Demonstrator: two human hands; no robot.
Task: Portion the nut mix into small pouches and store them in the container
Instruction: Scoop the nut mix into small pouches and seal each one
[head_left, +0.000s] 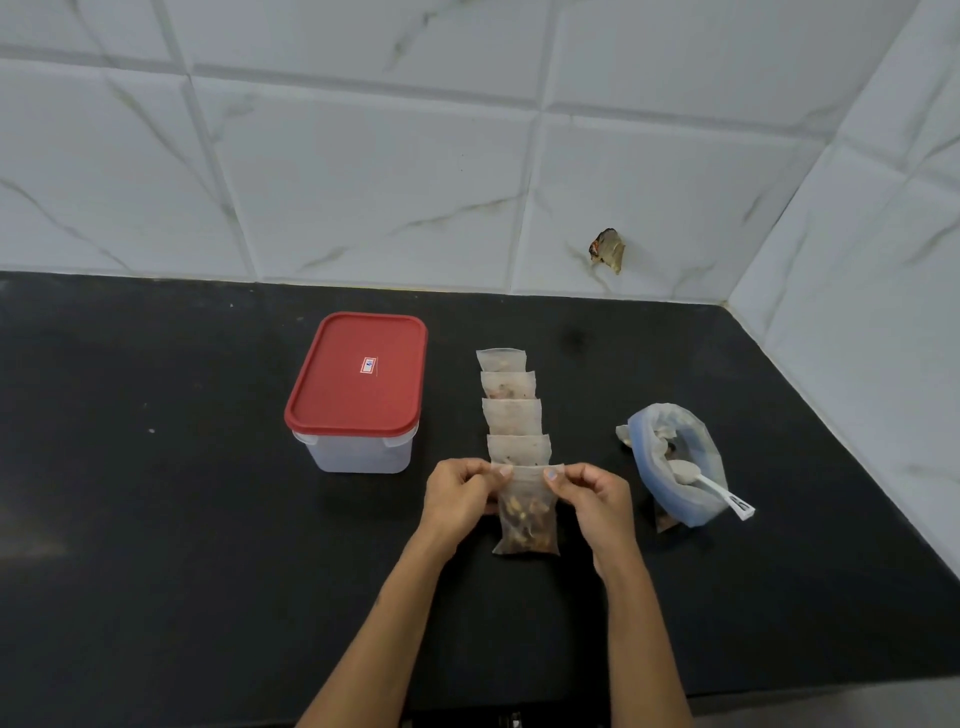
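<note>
Pouch (525, 512) with nut mix lies on the counter (156, 519), nearest in a row of four more pouches (511, 410). Left hand (460, 493) and right hand (589, 496) each pinch a top corner between thumb and fingertip. Film is thin, soft and probably slippery; contents are light but shift. Hold along the top seal edge. Container (358, 395) stands lidded, left; supply bag (675, 467) with spoon (706, 486), right.
</note>
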